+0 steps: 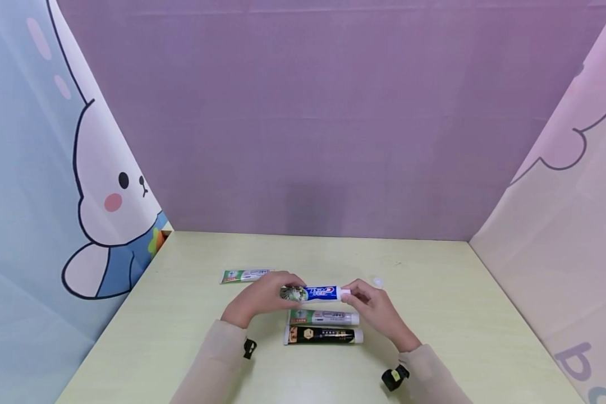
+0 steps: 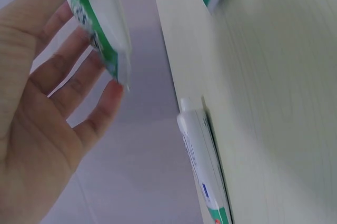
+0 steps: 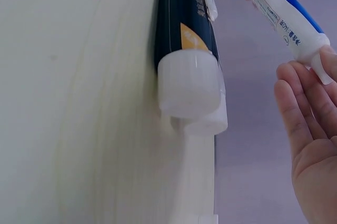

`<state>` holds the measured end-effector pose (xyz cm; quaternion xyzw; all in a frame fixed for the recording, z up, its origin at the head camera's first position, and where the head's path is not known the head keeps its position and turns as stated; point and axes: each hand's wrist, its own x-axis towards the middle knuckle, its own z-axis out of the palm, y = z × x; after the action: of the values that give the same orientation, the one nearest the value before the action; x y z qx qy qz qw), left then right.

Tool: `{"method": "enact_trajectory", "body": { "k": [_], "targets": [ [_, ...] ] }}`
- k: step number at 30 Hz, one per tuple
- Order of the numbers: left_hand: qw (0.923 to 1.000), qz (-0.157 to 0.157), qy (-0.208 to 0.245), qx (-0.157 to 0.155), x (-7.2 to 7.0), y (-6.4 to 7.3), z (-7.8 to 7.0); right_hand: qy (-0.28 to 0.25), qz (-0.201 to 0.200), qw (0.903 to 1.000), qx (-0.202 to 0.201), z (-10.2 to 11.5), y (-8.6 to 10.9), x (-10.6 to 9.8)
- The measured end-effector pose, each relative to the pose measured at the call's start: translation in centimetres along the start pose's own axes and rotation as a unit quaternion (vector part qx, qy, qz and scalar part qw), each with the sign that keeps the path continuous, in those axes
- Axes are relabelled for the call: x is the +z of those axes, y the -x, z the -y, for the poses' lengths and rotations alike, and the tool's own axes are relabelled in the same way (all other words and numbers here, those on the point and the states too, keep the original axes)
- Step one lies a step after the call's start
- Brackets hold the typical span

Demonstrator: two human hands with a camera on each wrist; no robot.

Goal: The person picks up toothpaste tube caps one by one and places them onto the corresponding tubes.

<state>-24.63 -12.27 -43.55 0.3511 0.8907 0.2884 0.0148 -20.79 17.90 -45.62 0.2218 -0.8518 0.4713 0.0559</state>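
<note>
A blue and white toothpaste tube [image 1: 322,293] is held up level above the table between both hands. My left hand [image 1: 270,293] pinches its flat, leafy-patterned end between thumb and fingers; the green and white tail [image 2: 108,18] shows in the left wrist view. At the other end, my right hand [image 1: 376,308] pinches the narrow white tip [image 3: 317,68] with thumb and fingers. Below the held tube, a green and white toothpaste tube [image 1: 333,318] lies beside a black toothpaste tube [image 1: 328,335], both with white caps pointing right.
Another green and white toothpaste tube [image 1: 244,275] lies farther back, partly hidden by the left hand. A small white round piece [image 1: 377,282] lies behind the right hand. The pale wooden table [image 1: 182,314] ends at a purple backdrop [image 1: 323,140], with printed cloths at both sides.
</note>
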Motion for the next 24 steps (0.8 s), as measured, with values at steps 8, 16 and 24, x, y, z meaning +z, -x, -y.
{"method": "enact_trajectory", "body": {
  "k": [8,16,24],
  "targets": [
    [0.9999,-0.003,-0.011,0.006,-0.4,0.6,0.6,0.0,-0.005,1.0,0.003,2.2,0.4,-0.9],
    [0.9999,0.0,0.007,0.012,-0.1,0.4,1.1,-0.006,0.007,0.9996,0.028,3.9,0.6,-1.7],
    [0.9997,-0.009,0.011,0.021,0.8,-0.2,1.6,-0.03,0.004,0.9974,0.065,0.0,0.3,-1.3]
  ]
}}
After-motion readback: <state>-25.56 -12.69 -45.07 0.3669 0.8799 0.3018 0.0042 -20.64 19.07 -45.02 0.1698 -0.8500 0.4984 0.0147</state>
